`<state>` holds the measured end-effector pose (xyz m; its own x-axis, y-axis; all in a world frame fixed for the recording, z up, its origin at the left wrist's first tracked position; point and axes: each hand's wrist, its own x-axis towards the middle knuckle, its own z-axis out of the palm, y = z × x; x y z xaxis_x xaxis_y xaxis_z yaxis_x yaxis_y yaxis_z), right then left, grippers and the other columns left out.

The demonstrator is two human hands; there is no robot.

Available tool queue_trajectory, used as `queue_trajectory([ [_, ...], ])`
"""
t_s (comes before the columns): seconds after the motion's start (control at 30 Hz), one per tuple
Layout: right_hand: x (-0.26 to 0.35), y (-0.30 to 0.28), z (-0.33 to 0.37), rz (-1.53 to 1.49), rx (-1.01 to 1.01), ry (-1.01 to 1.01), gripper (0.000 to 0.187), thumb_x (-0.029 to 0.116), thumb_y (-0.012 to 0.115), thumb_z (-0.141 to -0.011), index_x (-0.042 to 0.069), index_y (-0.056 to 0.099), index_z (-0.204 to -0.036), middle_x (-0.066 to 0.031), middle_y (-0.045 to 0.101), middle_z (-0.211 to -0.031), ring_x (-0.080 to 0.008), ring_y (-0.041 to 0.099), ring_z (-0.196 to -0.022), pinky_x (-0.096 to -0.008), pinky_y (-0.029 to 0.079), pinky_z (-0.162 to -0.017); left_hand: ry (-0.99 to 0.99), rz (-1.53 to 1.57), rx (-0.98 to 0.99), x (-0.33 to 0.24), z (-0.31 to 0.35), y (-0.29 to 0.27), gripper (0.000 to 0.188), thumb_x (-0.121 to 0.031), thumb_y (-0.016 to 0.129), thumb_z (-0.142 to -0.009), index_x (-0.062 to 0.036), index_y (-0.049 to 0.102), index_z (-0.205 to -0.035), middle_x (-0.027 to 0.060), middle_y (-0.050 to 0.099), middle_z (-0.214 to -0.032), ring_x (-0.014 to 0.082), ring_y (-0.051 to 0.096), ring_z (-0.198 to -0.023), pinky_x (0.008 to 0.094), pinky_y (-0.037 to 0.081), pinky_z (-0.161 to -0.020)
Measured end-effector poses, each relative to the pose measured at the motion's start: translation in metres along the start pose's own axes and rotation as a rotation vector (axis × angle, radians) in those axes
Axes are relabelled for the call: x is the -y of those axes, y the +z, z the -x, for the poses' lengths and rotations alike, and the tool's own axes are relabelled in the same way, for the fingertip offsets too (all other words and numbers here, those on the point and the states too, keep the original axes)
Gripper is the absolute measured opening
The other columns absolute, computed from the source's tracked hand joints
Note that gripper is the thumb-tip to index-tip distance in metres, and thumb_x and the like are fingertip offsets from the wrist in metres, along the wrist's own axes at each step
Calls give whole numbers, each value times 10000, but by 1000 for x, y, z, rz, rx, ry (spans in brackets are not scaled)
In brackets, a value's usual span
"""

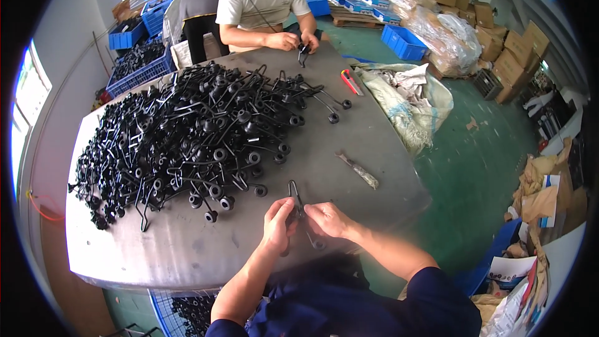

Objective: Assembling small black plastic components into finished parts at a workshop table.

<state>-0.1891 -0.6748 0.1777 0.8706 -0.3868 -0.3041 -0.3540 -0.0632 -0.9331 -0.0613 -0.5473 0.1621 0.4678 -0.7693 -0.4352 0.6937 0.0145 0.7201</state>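
Now your left hand [279, 224] and right hand [327, 219] both pinch one bent wire part [297, 192], near the close edge of the counter [156, 253]. If your fingers slip on the thin wire, it could fall off that edge. Ahead, to the left, sits the big pile of black parts [187, 131]; they look tangled, so a hard tug on one might drag others down.

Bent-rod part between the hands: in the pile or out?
Out. The left hand and right hand hold the bent-rod part, with tabletop visible between it and the pile.
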Motion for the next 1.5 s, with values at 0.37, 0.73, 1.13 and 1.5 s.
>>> queue_trajectory([
  [0.37,1,-17,4,-6,-79,-28,354,320,488,-1005,23,584,-838,-38,590,-676,-122,542,-644,-300,447,-610,69,-81,28,-1,-2,6,245,-252,612,-942,-54,612,-1087,-1,563,-791,83,448,-532,226,308,-436],
  [0.73,-7,4,-1,147,-149,-306,505,448,377,-1034,51,575,-794,-47,589,-669,-150,542,-636,-327,445,-616,98,-141,-2,-6,-2,8,295,-271,593,-951,-45,582,-1141,1,550,-759,79,437,-535,226,304,-447],
  [1.13,0,-15,3,45,-34,-145,417,370,442,-1031,27,561,-825,-51,594,-752,-144,533,-697,-333,447,-637,94,-143,44,-10,-1,10,300,-311,538,-978,-65,567,-1148,26,549,-783,120,478,-550,249,340,-456],
  [1.5,-6,0,3,143,-101,-272,476,405,392,-1042,37,572,-801,-20,575,-674,-121,524,-664,-305,440,-615,96,-127,32,-8,2,12,353,-353,496,-996,-62,563,-1183,23,559,-807,109,466,-574,245,342,-489],
])
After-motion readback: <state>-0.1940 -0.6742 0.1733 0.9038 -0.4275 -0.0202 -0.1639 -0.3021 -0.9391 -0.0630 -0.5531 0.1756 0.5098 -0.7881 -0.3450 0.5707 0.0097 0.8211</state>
